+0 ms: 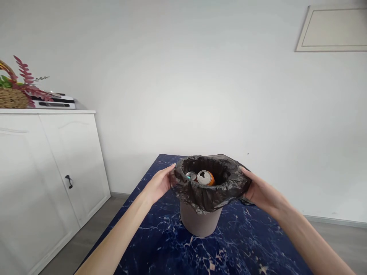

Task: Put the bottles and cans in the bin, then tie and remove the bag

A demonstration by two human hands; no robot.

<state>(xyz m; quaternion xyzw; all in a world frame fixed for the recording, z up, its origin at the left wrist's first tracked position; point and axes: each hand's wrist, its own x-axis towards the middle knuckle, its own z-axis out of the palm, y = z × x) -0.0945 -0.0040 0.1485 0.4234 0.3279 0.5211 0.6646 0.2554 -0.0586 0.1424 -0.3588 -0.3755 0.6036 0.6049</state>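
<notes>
A round grey-brown trash bin [199, 223] stands on the table in front of me, lined with a black plastic trash bag [212, 196] folded down over its rim. Inside it are an opened orange drink can [205, 177] and a second can [191, 175], partly covered by the bag's edge. My left hand [161, 183] grips the bag at the left side of the rim, thumb on top. On the opposite side, my right hand [258, 193] holds the bag's edge between thumb and fingers. Most fingers of both hands are hidden behind the plastic.
The table [172, 252] has a dark blue marbled top and reaches the white wall [183, 84]. To the left is a white cabinet [83, 164], topped by a wicker basket [13, 97] with artificial plants and a white-and-black device [56, 101]. A panel [335, 28] is on the wall, upper right.
</notes>
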